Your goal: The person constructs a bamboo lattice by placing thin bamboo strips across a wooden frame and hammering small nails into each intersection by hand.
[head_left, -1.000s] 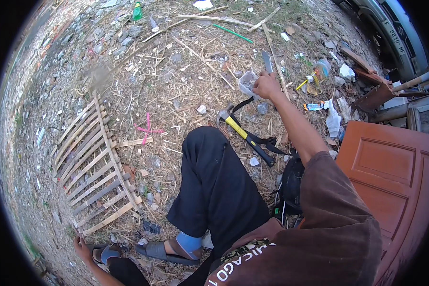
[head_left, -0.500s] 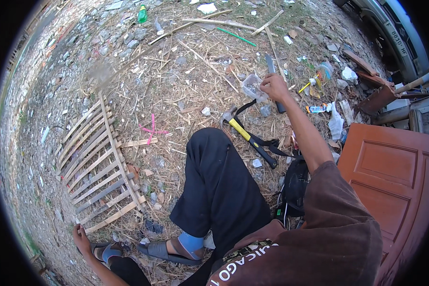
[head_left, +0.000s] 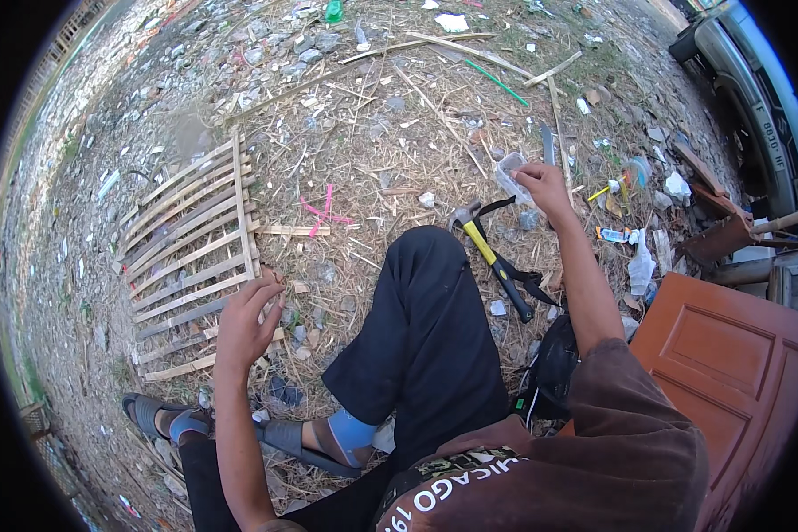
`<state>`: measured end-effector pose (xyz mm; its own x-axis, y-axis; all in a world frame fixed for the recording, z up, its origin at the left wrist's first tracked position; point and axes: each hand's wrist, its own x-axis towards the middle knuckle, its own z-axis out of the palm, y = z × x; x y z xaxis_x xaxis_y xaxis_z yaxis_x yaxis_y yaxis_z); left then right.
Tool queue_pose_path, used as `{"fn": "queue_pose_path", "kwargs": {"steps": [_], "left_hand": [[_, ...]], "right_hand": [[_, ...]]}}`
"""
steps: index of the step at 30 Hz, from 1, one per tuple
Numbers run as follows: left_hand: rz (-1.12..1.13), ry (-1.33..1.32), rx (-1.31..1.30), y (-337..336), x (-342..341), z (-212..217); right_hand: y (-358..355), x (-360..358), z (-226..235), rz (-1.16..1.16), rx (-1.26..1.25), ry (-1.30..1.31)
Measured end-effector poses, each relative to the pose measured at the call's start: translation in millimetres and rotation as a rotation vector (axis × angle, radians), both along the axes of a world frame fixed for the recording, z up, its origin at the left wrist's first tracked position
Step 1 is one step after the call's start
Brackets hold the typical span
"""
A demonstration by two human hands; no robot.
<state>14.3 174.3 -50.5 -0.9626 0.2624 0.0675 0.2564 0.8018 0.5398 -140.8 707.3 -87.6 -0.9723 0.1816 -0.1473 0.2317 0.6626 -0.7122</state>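
My right hand [head_left: 545,191] is over a small clear plastic container [head_left: 509,177] on the straw-covered ground. Its fingertips are pinched together at the container; whatever they hold is too small to make out. Just beyond lies a flat-bladed machete [head_left: 548,144], partly hidden by this hand. Over the near right edge of a wooden slat lattice [head_left: 192,259] is my left hand [head_left: 250,319], its fingers curved and apart with nothing visible in them. A hammer [head_left: 492,262] with a yellow and black handle lies between my knee and the container, next to a black strap [head_left: 495,206].
Crossed pink strips [head_left: 325,211] lie right of the lattice. Thin wooden strips [head_left: 448,111] and a green stick [head_left: 498,83] are farther off. A black bag [head_left: 545,368] and a brown panelled door [head_left: 714,355] stand at my right. A vehicle [head_left: 749,97] is at far right.
My left hand has come up from the lower left to the lattice's near edge. The right hand stays at the container. The whole view has shifted, moving the scene rightward.
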Motion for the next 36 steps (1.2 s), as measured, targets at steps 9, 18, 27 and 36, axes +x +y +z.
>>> {"fn": "queue_pose_path", "kwargs": {"steps": [9, 18, 27, 36], "left_hand": [[0.141, -0.171, 0.047, -28, 23, -19], [0.042, -0.087, 0.050, 18, 12, -9], [-0.105, 0.065, 0.204, 124, 31, 27], [-0.307, 0.214, 0.208, 132, 39, 21]], "right_hand": [[11, 36, -34, -0.113, -0.096, 0.095], [-48, 87, 3, -0.273, -0.780, -0.007], [-178, 158, 44, 0.532, -0.357, 0.266], [-184, 181, 46, 0.743, -0.372, 0.202]]}}
